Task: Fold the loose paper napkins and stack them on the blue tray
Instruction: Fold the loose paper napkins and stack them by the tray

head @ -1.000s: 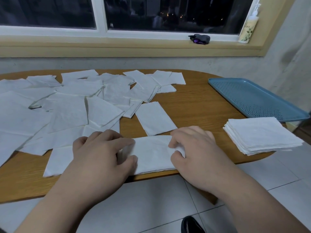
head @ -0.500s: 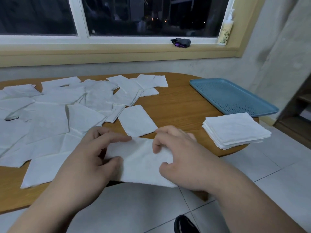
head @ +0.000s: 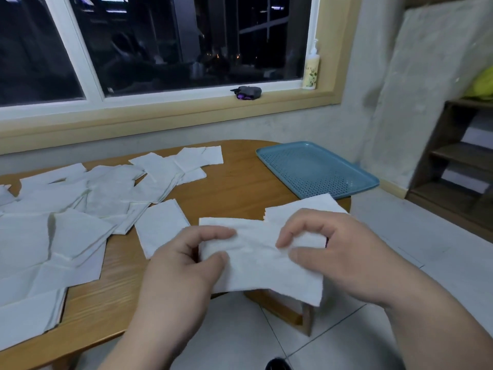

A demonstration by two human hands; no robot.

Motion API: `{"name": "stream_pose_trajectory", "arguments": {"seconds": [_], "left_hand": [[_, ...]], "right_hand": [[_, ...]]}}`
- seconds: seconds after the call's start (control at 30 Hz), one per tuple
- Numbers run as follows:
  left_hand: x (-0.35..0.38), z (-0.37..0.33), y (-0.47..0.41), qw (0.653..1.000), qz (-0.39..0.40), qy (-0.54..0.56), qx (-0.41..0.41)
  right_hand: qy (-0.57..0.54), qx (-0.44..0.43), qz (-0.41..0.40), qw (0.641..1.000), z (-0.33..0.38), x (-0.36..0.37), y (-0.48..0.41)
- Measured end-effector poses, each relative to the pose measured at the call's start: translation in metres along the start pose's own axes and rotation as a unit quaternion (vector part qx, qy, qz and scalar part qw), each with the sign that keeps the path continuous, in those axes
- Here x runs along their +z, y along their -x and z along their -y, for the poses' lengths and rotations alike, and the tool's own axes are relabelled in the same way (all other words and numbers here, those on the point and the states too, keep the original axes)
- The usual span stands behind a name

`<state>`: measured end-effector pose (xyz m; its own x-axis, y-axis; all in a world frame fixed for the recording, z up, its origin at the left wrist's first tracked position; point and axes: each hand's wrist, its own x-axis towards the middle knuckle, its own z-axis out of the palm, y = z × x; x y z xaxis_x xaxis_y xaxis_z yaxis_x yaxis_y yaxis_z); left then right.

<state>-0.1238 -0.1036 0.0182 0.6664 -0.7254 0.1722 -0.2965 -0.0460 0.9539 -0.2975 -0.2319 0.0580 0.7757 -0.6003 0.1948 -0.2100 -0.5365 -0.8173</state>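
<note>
While its short ends are pinched between thumb and curled fingers by the left hand (head: 184, 265) and the right hand (head: 336, 252), the white rectangular paper napkin (head: 261, 265) is held off the wooden table's (head: 234, 188) near edge, with its long axis running left to right. A stack of folded white napkins (head: 301, 206) is seen just beyond the right hand, which is the nearer one. The perforated blue plastic tray (head: 317, 169) is set farther back.

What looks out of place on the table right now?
The folded stack sits on the wooden table in front of the blue tray, not on it. The tray's right corner seems to overhang the table edge. The left hand and right hand pinch one napkin; nothing looks torn.
</note>
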Motion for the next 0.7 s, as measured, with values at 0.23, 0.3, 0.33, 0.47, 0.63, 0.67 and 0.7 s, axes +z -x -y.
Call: {"name": "stream_pose_trajectory", "arguments": {"seconds": [0.23, 0.3, 0.33, 0.47, 0.63, 0.67, 0.7], "left_hand": [[0.078, -0.030, -0.029, 0.999, 0.019, -0.029, -0.009], [0.090, -0.032, -0.041, 0.997, 0.022, -0.070, -0.009], [0.094, -0.031, -0.046, 0.996, 0.027, -0.085, -0.013], [0.107, -0.021, -0.061, 0.988, 0.042, -0.151, -0.008], [0.114, -0.011, -0.070, 0.980, 0.058, -0.192, 0.010], [0.115, -0.009, -0.071, 0.977, 0.062, -0.202, 0.015], [0.115, -0.007, -0.071, 0.975, 0.066, -0.213, 0.018]], "right_hand": [[-0.025, 0.065, -0.215, 0.974, -0.045, -0.065, -0.036], [0.001, 0.092, -0.228, 0.969, -0.058, -0.072, -0.050], [0.014, 0.105, -0.229, 0.968, -0.066, -0.073, -0.055], [0.063, 0.142, -0.218, 0.964, -0.093, -0.072, -0.066], [0.107, 0.149, -0.205, 0.961, -0.115, -0.065, -0.067], [0.116, 0.148, -0.196, 0.962, -0.118, -0.063, -0.065], [0.120, 0.146, -0.189, 0.964, -0.120, -0.060, -0.062]]}}
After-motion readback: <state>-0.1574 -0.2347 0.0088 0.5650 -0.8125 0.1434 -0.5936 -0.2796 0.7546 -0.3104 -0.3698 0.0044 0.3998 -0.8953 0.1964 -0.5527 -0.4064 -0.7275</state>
